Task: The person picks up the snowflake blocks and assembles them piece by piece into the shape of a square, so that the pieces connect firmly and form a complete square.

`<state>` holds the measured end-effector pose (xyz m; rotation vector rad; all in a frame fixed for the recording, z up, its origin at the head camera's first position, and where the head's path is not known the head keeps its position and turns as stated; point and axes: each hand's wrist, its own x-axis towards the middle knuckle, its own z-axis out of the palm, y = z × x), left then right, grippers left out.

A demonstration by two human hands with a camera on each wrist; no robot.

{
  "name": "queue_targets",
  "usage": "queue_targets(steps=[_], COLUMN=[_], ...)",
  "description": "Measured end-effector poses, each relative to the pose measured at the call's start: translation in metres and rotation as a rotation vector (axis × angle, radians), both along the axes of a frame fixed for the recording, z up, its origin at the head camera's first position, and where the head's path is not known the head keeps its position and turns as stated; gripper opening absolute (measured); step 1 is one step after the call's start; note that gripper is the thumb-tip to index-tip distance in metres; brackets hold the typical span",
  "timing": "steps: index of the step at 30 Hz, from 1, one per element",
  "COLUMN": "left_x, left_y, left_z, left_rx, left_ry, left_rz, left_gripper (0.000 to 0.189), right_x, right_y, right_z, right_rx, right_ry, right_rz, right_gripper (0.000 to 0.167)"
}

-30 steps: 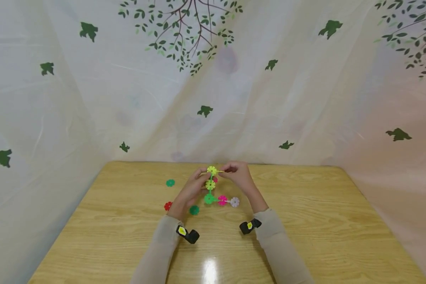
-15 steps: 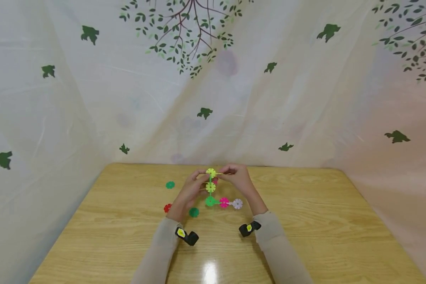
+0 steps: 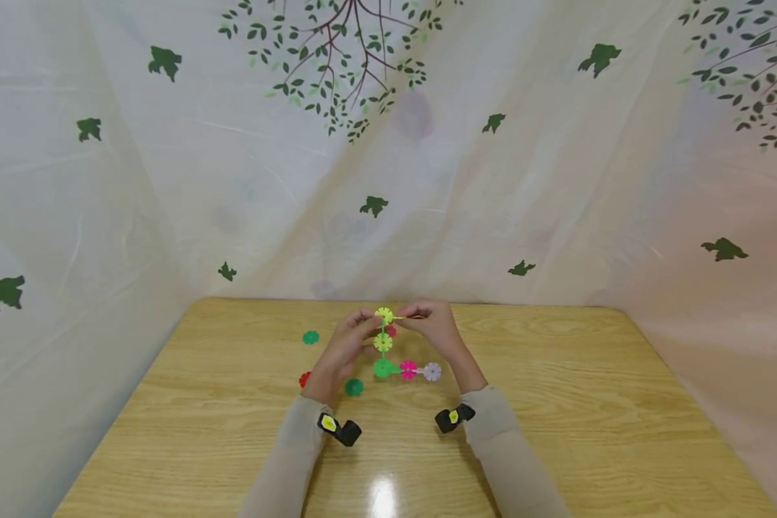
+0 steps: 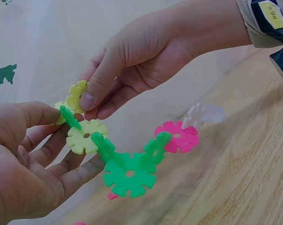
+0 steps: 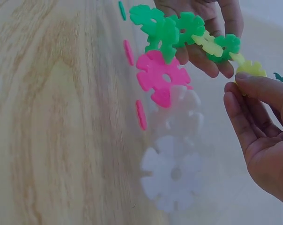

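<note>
Notched plastic snowflake discs are joined into a bent chain held up above the table. My left hand (image 3: 346,349) grips its upper end, thumb and fingers at a small green disc (image 4: 69,117) and a yellow disc (image 3: 383,316). Between thumb and forefinger, my right hand (image 3: 435,325) pinches another yellow disc (image 4: 76,96), edge-on in the head view and right at the chain's top. Below come a second yellow disc (image 4: 87,136) and a green disc (image 4: 130,176) at the corner. From that corner a pink disc (image 4: 176,137) and white discs (image 5: 172,176) stick out to the right.
Loose discs lie on the wooden table (image 3: 557,403): a green one (image 3: 311,337) left of the hands, a red one (image 3: 305,379) partly behind the left wrist, and a darker green one (image 3: 354,387) nearer. A pale cloth backdrop (image 3: 285,216) rises behind the table's far edge.
Both hands keep their hold at the chain's top with little movement. The pink and white arm of the chain has swung slightly to the right. The head view has tipped up a little.
</note>
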<state>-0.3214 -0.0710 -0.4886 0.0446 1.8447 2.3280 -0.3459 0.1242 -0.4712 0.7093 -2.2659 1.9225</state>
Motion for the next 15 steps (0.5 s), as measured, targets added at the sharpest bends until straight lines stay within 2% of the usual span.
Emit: queue_targets(steps=[8, 15], left_x=[-0.0017, -0.0013], left_y=[-0.0025, -0.0008], left_z=[0.0006, 0.0025], left_rx=[-0.04, -0.02], left_ry=[0.006, 0.01], left_rz=[-0.019, -0.038], left_gripper=[0.01, 0.009], right_x=[0.0003, 0.0012], right_y=[-0.0011, -0.0017], right_z=[-0.0014, 0.0003], right_rx=[-0.012, -0.018], right_ry=[0.016, 0.035], right_rz=[0.005, 0.0], right_gripper=[0.014, 0.01])
